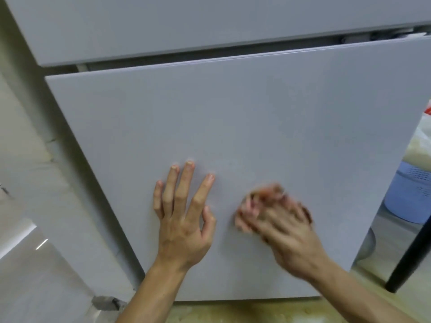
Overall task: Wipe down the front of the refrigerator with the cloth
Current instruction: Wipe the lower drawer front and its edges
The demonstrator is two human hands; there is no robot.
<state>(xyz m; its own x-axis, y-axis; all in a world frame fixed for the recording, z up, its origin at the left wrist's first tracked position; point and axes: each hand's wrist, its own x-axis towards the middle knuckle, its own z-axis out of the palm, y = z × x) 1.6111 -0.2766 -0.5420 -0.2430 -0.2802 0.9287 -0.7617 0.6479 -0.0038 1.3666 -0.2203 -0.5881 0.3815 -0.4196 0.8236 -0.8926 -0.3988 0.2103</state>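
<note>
The refrigerator's grey lower door point(233, 113) fills the middle of the view, with the upper door point(186, 24) above it. My left hand point(184, 215) lies flat on the lower door, fingers straight and spread. To its right, my right hand point(286, 231) is blurred by motion and holds a small bunched brownish cloth point(261, 197) against the door. Most of the cloth is hidden under the fingers.
A pale wall point(21, 136) runs close along the refrigerator's left side. At the right stand a blue perforated basket point(410, 197) and a black upright bar point(410, 250). Light tiled floor point(233, 311) shows below the door.
</note>
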